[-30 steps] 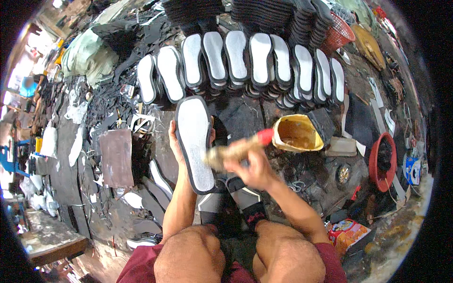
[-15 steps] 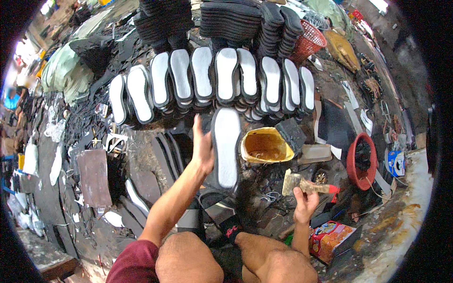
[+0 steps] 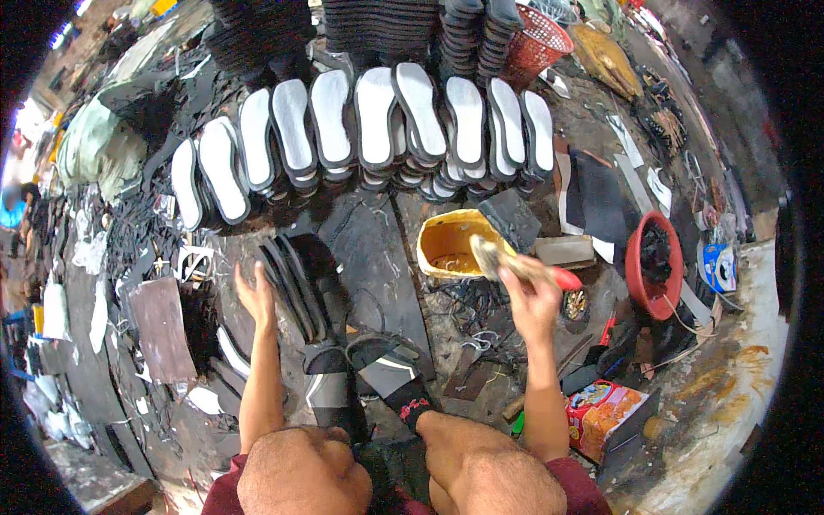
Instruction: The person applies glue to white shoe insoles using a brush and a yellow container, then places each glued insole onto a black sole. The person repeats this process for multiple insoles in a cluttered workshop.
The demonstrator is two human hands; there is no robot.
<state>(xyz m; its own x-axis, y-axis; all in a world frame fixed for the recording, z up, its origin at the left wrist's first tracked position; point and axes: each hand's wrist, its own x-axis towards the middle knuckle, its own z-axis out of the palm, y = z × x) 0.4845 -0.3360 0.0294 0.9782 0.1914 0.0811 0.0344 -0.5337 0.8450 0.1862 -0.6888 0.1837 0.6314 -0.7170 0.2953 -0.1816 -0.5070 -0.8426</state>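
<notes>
My right hand grips a paintbrush with a red handle end. Its bristles are at the right side of a cut-open yellow container with amber, glue-like liquid at the bottom; whether they touch it I cannot tell. My left hand is open, fingers apart, just left of a bunch of black soles standing side by side on the floor. Farther off, white-topped shoe soles lie in a curved row of overlapping piles. One white-topped sole leans at an angle near the row's middle.
Tall stacks of black soles rise behind the row. A red perforated basket stands at the far right, and a red basin nearer. A dark block adjoins the container. Scraps and a brown board cover the left floor.
The white-topped sole has left my left hand, apparently onto the row. That hand has moved left to the black soles. My right hand has brought the paintbrush up to the yellow container.
</notes>
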